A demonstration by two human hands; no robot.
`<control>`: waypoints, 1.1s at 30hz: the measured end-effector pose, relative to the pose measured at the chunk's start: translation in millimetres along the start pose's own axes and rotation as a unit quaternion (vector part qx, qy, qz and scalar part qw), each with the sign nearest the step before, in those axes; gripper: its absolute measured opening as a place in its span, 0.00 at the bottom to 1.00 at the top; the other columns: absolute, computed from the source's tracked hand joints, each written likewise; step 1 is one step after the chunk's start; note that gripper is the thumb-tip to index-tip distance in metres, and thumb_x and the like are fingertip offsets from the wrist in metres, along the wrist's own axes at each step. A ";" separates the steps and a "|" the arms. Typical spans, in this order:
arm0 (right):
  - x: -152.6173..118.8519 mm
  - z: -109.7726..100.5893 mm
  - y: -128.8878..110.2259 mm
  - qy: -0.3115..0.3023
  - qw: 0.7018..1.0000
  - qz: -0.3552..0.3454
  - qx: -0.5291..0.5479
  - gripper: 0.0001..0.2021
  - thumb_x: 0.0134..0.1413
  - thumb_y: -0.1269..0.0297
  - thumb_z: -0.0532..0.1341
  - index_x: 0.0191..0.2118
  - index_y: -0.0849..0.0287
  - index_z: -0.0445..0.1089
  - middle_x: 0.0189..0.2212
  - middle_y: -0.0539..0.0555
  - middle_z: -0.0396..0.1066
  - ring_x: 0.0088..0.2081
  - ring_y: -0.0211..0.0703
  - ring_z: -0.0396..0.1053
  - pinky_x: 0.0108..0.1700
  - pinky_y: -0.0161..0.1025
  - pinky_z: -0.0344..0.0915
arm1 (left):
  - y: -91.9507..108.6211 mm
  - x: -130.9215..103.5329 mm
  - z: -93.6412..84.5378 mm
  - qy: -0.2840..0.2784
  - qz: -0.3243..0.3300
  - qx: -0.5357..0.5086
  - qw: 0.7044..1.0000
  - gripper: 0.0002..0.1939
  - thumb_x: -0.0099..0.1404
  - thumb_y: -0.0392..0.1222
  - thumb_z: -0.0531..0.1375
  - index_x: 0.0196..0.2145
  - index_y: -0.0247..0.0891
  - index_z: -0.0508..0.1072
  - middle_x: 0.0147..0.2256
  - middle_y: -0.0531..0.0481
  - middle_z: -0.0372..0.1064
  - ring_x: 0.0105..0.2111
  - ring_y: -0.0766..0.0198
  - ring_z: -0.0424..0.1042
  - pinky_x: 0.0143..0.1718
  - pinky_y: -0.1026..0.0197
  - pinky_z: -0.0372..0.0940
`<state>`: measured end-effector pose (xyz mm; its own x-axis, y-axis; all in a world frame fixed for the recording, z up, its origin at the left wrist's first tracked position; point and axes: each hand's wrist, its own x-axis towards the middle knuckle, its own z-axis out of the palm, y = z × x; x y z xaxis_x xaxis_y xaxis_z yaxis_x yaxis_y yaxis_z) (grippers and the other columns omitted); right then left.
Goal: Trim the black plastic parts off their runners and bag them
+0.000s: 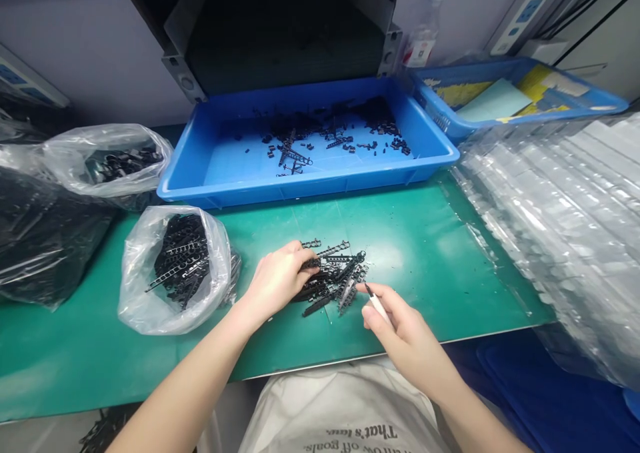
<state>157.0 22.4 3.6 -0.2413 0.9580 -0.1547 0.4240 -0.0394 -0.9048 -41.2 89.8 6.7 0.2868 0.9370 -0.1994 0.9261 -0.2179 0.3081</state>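
Note:
A loose pile of black plastic strips (327, 283) with rows of holes lies on the green tabletop (400, 240). At the pile's left side, my left hand (283, 276) has its fingers curled down on some black strips, partly hiding them. My right hand (397, 323) is closed around a slim pen-like tool (380, 308) with a white handle and a dark tip. The tip points up and left, close to the pile's right edge; what kind of tool it is, I cannot tell.
Behind the pile stands a blue tray (225, 185) with black parts and small bits. An open clear bag (135, 293) of black strips is on the left, another bag (65, 166) behind it. Stacked clear plastic trays (565, 206) and a blue basket (520, 113) occupy the right.

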 end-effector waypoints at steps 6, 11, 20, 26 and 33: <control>15.1 1.0 0.7 -0.030 0.990 0.053 0.130 0.16 0.55 0.57 0.53 0.46 0.60 0.63 0.21 0.47 0.58 0.19 0.33 0.53 0.17 0.31 0.50 | -0.1 -16.8 -1.5 0.066 -0.001 -0.023 0.998 0.12 0.58 0.35 0.54 0.40 0.39 0.72 0.39 0.48 0.68 0.35 0.58 0.70 0.32 0.61 0.60; 22.2 -1.1 -10.2 -0.041 0.982 0.050 0.178 0.19 0.54 0.59 0.54 0.50 0.61 0.61 0.22 0.46 0.58 0.17 0.31 0.49 0.16 0.30 0.46 | 9.6 -38.7 -8.3 0.048 -0.019 -0.307 0.950 0.06 0.57 0.39 0.56 0.29 0.39 0.74 0.31 0.51 0.72 0.32 0.61 0.70 0.34 0.64 0.61; 29.1 11.2 -25.1 -0.074 0.985 0.014 0.156 0.10 0.55 0.62 0.54 0.26 0.60 0.63 0.18 0.46 0.62 0.18 0.32 0.55 0.19 0.30 0.51 | 35.2 -64.0 14.2 -0.009 -0.128 -0.572 0.811 0.08 0.52 0.39 0.61 0.33 0.39 0.71 0.23 0.54 0.68 0.25 0.66 0.66 0.28 0.66 0.61; 17.9 4.4 -19.9 -0.083 0.993 -0.082 -0.016 0.16 0.62 0.61 0.46 0.49 0.60 0.63 0.30 0.53 0.71 0.32 0.40 0.68 0.35 0.38 0.65 | 29.7 -67.2 22.7 0.019 -0.167 -0.641 0.749 0.11 0.56 0.44 0.59 0.36 0.37 0.67 0.20 0.56 0.63 0.16 0.74 0.54 0.15 0.70 0.51; 6.1 1.8 -21.3 -0.085 0.946 -0.201 -0.238 0.17 0.62 0.67 0.45 0.53 0.62 0.62 0.41 0.57 0.72 0.38 0.46 0.70 0.35 0.43 0.68 | 24.3 -68.2 26.9 -0.006 -0.145 -0.671 0.727 0.12 0.56 0.45 0.60 0.37 0.37 0.67 0.21 0.56 0.62 0.15 0.76 0.51 0.14 0.72 0.46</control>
<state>144.9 28.6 21.2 -0.5874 0.8066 0.0660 0.6028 0.4905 -0.6293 -31.6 13.3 2.7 0.1362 0.8861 -0.4431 -0.1220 0.4588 0.8801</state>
